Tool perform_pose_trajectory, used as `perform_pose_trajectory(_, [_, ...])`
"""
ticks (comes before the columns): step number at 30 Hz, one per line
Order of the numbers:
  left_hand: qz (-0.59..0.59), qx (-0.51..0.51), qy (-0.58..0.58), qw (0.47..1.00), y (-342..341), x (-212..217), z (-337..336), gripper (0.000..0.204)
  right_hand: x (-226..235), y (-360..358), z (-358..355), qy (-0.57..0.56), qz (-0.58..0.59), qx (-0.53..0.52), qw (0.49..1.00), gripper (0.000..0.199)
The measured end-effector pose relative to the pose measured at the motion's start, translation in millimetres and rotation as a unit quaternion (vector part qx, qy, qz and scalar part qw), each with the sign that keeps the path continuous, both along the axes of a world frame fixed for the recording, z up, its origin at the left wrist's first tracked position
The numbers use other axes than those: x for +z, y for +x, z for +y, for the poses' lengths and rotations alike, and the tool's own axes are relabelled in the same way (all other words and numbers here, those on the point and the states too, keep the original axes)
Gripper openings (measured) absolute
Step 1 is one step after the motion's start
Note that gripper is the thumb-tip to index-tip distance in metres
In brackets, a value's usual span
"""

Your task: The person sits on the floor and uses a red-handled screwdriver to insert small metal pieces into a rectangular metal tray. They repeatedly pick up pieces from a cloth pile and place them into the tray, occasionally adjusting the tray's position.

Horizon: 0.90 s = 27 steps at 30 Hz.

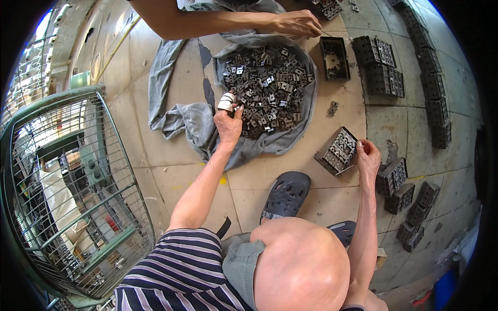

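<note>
I see a grey cloth at upper centre holding a heap of metal clips. My left hand pinches clips at its lower edge. My right hand, fingers closed, holds a small tray at centre right.

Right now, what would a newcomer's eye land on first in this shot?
The heap of small dark metal parts piled on a grey cloth at top centre, with the person's left hand, one finger taped white, reaching into it. To the right, the right hand is at a small dark box packed with parts, with filled boxes on the floor beside it. Another person's hand reaches in at the top edge.
</note>
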<state>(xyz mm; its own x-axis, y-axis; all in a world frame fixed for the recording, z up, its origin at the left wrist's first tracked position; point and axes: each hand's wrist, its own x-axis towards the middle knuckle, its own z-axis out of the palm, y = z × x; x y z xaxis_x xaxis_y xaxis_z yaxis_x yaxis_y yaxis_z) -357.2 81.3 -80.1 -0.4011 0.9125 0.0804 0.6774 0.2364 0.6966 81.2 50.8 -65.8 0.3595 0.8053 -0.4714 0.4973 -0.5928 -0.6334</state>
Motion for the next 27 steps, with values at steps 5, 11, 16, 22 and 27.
perform_pose_trajectory(5, [0.009,-0.148,0.026,0.989,15,15,-5,0.047,17,-5,0,0.001,-0.020,0.005,1.000,0.033])
perform_pose_trajectory(11, [0.087,-0.174,0.032,0.980,0,6,39,0.050,33,-10,1,0.045,-0.037,0.012,0.998,0.029])
perform_pose_trajectory(16, [-0.013,-0.066,0.039,0.997,-14,14,36,0.032,34,-23,-3,0.075,0.013,0.009,0.997,0.023])
perform_pose_trajectory(22, [0.078,-0.145,-0.003,0.986,-11,13,20,0.032,28,-41,-10,0.081,0.016,0.039,0.996,0.020])
perform_pose_trajectory(27, [0.193,-0.170,-0.038,0.966,-5,6,31,0.031,38,-45,8,0.072,-0.025,0.085,0.993,0.021])
